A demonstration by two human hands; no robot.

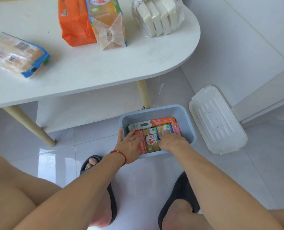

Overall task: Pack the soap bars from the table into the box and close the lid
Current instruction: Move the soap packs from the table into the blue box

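Both hands reach into the blue box [190, 128] on the floor; the left hand [129, 145] lies flat, fingers spread, on wrapped soap bars [152, 140]; the right hand [172, 141] presses them, fingers hidden; the white lid [217, 120] lies at the box's three o'clock; more soap packs [76, 22] sit on the table [104, 67] at eleven o'clock.

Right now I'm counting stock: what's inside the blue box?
The blue box holds wrapped soap bars; both hands, left hand and right hand, cover several, so no count.
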